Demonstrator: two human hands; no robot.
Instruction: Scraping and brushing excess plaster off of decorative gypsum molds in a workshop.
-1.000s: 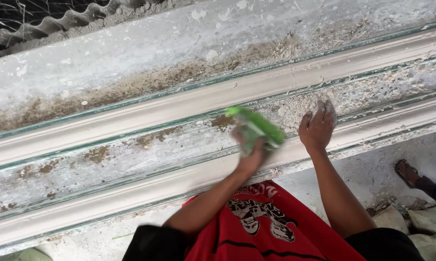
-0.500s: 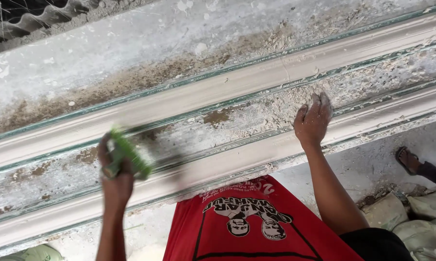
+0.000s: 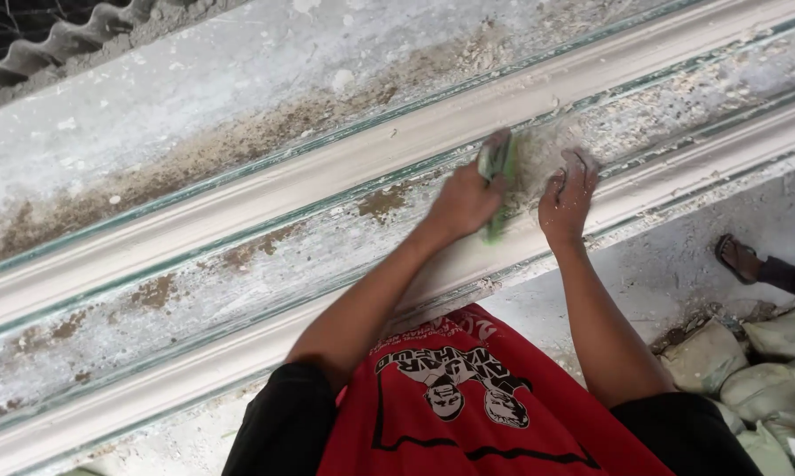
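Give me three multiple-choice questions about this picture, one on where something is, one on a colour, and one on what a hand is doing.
1. Where is the sandalled foot?
A. At the right edge, on the floor
B. On top of the long white moulding
C. At the top left by the corrugated sheet

2. What colour is the tool in the left hand?
A. Red
B. Green
C. Blue

3. What is the right hand doing?
A. Holding a sack
B. Hanging away from the work
C. Resting with its fingers on the moulding, empty

Answers:
1. A, since the foot shows on the pale floor at the right, above the filled sacks.
2. B, since the flat tool in the left hand's grip is bright green.
3. C, since its fingers lie on the dusty surface just right of the tool and hold nothing.
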